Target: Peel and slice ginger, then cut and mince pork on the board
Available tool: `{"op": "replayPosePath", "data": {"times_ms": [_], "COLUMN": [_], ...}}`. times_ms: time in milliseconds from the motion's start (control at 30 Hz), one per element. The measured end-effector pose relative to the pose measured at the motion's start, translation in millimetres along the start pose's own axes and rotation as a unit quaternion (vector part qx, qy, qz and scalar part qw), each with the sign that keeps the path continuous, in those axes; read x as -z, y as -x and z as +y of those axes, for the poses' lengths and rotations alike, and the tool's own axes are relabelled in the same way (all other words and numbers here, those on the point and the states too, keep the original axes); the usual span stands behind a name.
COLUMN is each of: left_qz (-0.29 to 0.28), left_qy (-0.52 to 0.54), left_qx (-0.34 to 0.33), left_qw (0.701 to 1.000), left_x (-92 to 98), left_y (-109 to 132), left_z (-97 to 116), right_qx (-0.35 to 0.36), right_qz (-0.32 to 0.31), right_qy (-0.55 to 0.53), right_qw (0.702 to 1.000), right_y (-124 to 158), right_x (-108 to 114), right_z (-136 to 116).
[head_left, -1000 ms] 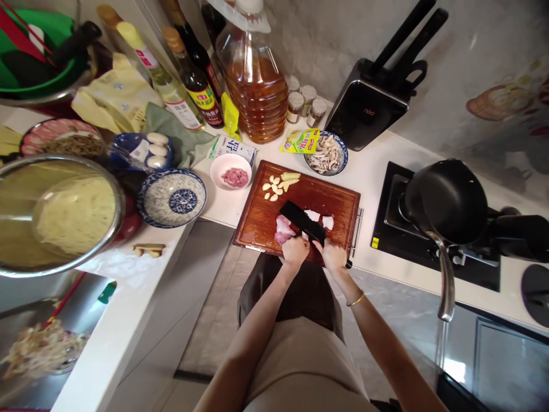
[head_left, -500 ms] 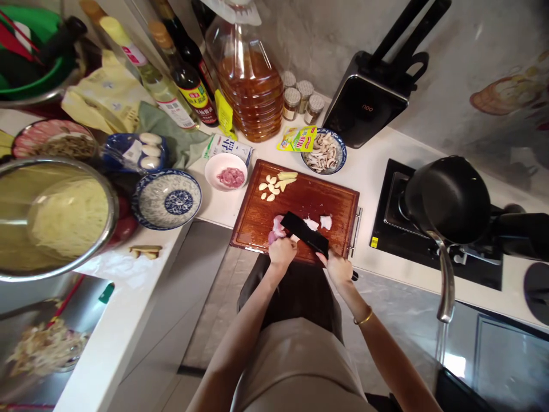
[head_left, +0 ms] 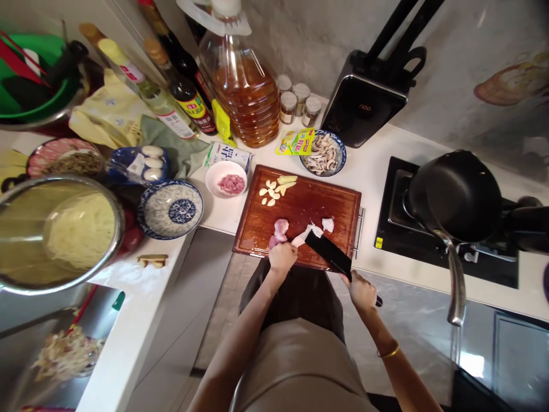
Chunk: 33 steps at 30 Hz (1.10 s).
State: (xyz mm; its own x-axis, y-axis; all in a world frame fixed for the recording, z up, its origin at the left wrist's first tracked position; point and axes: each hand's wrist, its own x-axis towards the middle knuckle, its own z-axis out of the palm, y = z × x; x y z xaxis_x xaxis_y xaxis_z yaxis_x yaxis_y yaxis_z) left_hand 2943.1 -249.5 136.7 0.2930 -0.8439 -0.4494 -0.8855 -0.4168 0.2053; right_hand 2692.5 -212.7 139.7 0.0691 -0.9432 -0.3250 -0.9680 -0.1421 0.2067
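Note:
A wooden cutting board (head_left: 309,200) lies on the white counter. On its near side sits a lump of raw pink meat (head_left: 280,229), with pale trimmed pieces (head_left: 327,224) to its right. My left hand (head_left: 282,256) presses on the near end of the meat, fingers curled. My right hand (head_left: 362,290) grips the handle of a black cleaver (head_left: 328,253), whose blade lies over the board's near right corner, drawn back from the meat. Garlic cloves and ginger slices (head_left: 274,189) rest at the board's far left.
A small white bowl of cut meat (head_left: 226,179), a blue bowl of sliced mushrooms (head_left: 323,153), an oil jug (head_left: 240,86) and sauce bottles stand behind the board. A black pan (head_left: 457,194) sits on the hob at right. A steel bowl of noodles (head_left: 60,232) is at left.
The cleaver has slid off the meat, toward me and to the right, as my right hand pulled back past the board's edge. My left hand stays on the meat.

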Motion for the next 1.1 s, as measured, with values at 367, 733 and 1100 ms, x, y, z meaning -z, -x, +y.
{"op": "replayPosePath", "data": {"times_ms": [367,733,1100], "left_qz": [-0.007,-0.02,-0.147], "left_qy": [-0.041,0.06,0.404], "left_qx": [-0.013,-0.021,-0.013], "left_qw": [0.999,0.998,0.903], "left_x": [-0.8,25.7,17.0], "left_y": [1.6,3.1,-3.1], "left_z": [4.3,-6.5,-23.3], "right_qx": [-0.015,-0.007,-0.023], "right_qz": [-0.027,-0.161,-0.048], "right_qy": [-0.113,-0.45,-0.331], "right_qw": [0.993,0.878,0.942], "right_y": [-33.9,-35.6,-5.1], "right_x": [28.5,41.3,47.4], "right_z": [-64.3,-30.8,15.5]}}
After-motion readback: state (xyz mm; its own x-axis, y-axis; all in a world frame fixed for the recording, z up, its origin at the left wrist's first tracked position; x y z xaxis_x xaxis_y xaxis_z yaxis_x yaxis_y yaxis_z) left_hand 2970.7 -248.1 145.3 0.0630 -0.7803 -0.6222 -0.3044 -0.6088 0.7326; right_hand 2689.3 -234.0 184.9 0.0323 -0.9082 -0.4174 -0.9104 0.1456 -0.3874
